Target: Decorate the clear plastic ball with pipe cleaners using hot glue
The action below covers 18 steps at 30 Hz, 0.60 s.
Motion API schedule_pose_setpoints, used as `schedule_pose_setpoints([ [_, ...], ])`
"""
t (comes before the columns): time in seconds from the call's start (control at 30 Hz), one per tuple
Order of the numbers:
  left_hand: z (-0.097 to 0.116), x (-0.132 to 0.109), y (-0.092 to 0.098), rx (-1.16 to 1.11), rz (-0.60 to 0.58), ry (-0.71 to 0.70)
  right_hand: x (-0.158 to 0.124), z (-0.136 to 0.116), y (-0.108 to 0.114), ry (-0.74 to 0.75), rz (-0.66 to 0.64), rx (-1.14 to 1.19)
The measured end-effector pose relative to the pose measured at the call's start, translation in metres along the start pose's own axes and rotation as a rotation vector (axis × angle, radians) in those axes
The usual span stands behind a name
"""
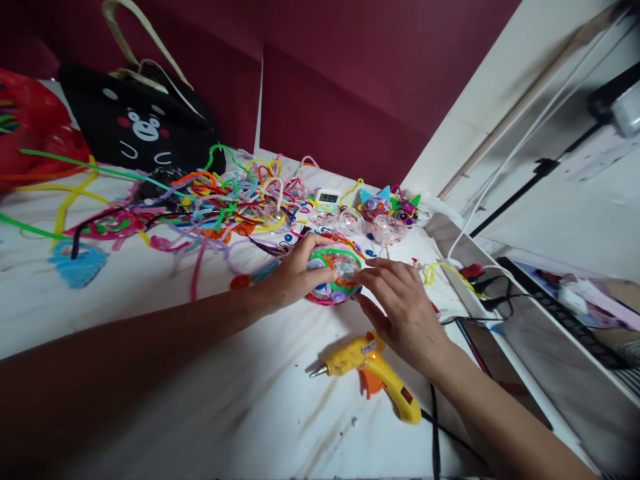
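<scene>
My left hand (293, 273) curls around the left side of a clear ball (336, 273) wrapped in coloured pipe cleaners, which rests on the white table (150, 373). My right hand (403, 310) touches the ball's right side with its fingers close together. Between my forearms, just below the right hand, a yellow glue gun (370, 373) lies on its side with its nozzle pointing left.
A tangle of loose pipe cleaners (220, 197) covers the table's middle. Beyond the ball stand several decorated clear balls (385, 217) and a small white timer (327, 197). A black bear bag (143, 127) and a red bag (30, 133) sit far left. Cables run along the right edge.
</scene>
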<state>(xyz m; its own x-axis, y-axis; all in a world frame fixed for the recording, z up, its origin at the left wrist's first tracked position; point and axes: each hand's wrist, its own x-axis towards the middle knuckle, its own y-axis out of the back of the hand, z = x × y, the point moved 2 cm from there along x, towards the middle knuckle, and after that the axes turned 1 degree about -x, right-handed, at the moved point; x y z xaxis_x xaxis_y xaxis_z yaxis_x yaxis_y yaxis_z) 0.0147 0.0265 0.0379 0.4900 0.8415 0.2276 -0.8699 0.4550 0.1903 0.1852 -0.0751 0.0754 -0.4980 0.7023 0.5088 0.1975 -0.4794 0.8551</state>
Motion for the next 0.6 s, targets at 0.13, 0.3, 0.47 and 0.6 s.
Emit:
schedule_pose_setpoints([
  [0.13,-0.002,0.001,0.000,0.016,-0.004,-0.001,0.002,0.003,-0.006,0.035,0.026,0.004],
  [0.3,0.001,0.000,0.000,0.029,-0.002,-0.018,0.003,0.006,-0.006,-0.011,0.023,0.300],
  [0.47,0.002,0.000,0.000,0.011,-0.013,-0.016,0.008,0.005,-0.006,-0.009,0.047,0.346],
  [0.6,0.002,0.001,0.000,-0.005,-0.020,-0.032,0.012,0.005,-0.004,-0.003,0.029,0.336],
])
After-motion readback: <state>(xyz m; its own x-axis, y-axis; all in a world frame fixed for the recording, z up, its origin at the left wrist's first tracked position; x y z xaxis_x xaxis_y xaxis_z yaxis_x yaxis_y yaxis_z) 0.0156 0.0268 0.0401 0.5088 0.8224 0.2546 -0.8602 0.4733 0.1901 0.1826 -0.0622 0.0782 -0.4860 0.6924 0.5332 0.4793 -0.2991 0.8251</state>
